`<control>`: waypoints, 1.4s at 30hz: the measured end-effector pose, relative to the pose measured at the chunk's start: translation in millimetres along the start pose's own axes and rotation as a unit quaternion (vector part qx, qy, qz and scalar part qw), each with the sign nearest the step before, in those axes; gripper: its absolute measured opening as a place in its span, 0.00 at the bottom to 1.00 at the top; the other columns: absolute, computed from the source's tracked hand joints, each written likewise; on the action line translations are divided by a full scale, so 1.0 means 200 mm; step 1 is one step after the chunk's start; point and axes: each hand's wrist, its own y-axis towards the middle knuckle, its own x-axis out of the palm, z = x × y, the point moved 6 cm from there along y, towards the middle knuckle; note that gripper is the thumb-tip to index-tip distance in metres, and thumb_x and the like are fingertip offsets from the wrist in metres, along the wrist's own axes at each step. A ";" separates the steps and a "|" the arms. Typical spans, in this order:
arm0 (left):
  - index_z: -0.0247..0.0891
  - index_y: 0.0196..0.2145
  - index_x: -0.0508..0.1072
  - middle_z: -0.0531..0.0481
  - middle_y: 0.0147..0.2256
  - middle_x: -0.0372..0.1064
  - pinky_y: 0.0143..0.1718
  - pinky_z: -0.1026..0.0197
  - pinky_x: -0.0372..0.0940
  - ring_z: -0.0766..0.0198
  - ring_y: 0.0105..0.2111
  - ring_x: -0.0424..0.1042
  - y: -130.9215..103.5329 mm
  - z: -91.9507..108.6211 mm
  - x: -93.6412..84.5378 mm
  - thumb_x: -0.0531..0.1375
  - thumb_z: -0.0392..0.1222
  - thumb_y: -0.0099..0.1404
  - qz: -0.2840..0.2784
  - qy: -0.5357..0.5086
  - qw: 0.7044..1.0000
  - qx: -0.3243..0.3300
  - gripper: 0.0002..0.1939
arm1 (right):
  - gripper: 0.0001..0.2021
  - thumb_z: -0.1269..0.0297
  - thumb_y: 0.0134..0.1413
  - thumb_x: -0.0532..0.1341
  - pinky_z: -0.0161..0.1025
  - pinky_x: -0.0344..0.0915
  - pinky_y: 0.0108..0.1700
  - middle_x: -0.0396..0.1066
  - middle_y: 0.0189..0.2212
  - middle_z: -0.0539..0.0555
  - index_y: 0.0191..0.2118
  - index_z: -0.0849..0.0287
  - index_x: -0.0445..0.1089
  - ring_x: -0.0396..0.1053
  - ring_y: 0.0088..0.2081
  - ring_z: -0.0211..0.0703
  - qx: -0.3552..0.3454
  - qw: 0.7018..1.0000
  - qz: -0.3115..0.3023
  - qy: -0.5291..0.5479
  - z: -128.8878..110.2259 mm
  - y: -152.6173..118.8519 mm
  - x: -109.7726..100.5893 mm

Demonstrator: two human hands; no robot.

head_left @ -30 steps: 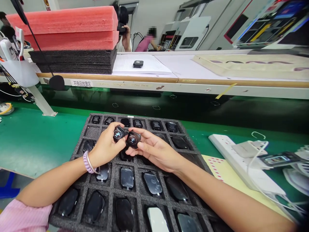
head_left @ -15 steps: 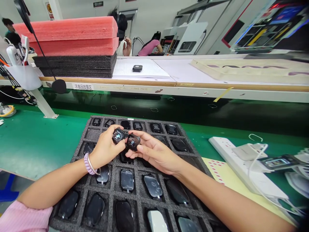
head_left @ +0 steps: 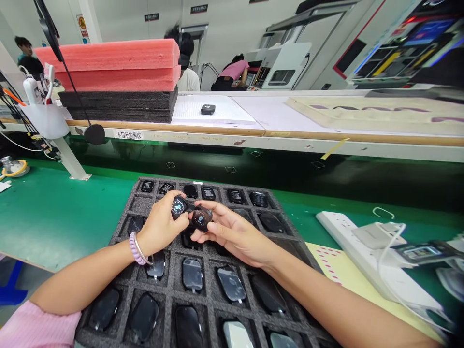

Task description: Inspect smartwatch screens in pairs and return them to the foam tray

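My left hand (head_left: 163, 220) is closed on a black smartwatch (head_left: 179, 207) whose lit screen shows a dial. Right beside it, a second smartwatch (head_left: 201, 219), also lit but dimmer, sits between the thumb and fingers of my right hand (head_left: 232, 229). The two watches are held side by side, close together. Beneath both hands lies a dark grey foam tray (head_left: 170, 290) divided into compartments. Most visible compartments hold a dark watch body, such as the one with a glossy face (head_left: 192, 274); one front compartment has a pale piece (head_left: 237, 334). My hands hide some middle compartments.
A white power strip (head_left: 362, 256) with a plugged-in charger lies right of the tray, over a yellow sheet (head_left: 328, 261). Behind runs a raised shelf with red foam blocks (head_left: 119, 58), a small black device (head_left: 208, 109) and a beige tray (head_left: 348, 113). Other people are in the background.
The view has tilted slightly, so the scene sits a little lower. Both hands keep hold of the same watches, nearly unmoved over the tray. A person in the background has shifted posture.
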 end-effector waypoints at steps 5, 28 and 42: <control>0.36 0.49 0.68 0.48 0.42 0.71 0.41 0.60 0.64 0.62 0.35 0.69 0.00 0.00 0.00 0.59 0.37 0.58 0.013 -0.004 1.000 0.004 0.20 | 0.25 0.60 0.61 0.72 0.42 0.71 0.49 0.72 0.47 0.54 0.58 0.54 0.63 0.77 0.43 0.45 0.006 1.000 0.001 0.006 0.00 0.00 0.00; 0.37 0.48 0.67 0.48 0.41 0.71 0.43 0.59 0.66 0.63 0.33 0.70 -0.02 0.04 -0.02 0.59 0.36 0.60 0.012 0.015 0.999 0.028 0.17 | 0.27 0.57 0.59 0.73 0.44 0.70 0.48 0.74 0.43 0.55 0.59 0.53 0.63 0.76 0.41 0.45 0.016 1.000 0.022 0.001 0.00 0.00 0.00; 0.37 0.46 0.67 0.49 0.40 0.72 0.44 0.58 0.66 0.60 0.38 0.72 -0.02 0.04 -0.03 0.60 0.34 0.58 0.012 0.006 1.000 0.023 0.17 | 0.26 0.56 0.59 0.73 0.44 0.70 0.48 0.73 0.44 0.54 0.58 0.52 0.65 0.75 0.40 0.45 0.012 1.000 0.023 -0.009 0.00 -0.01 0.00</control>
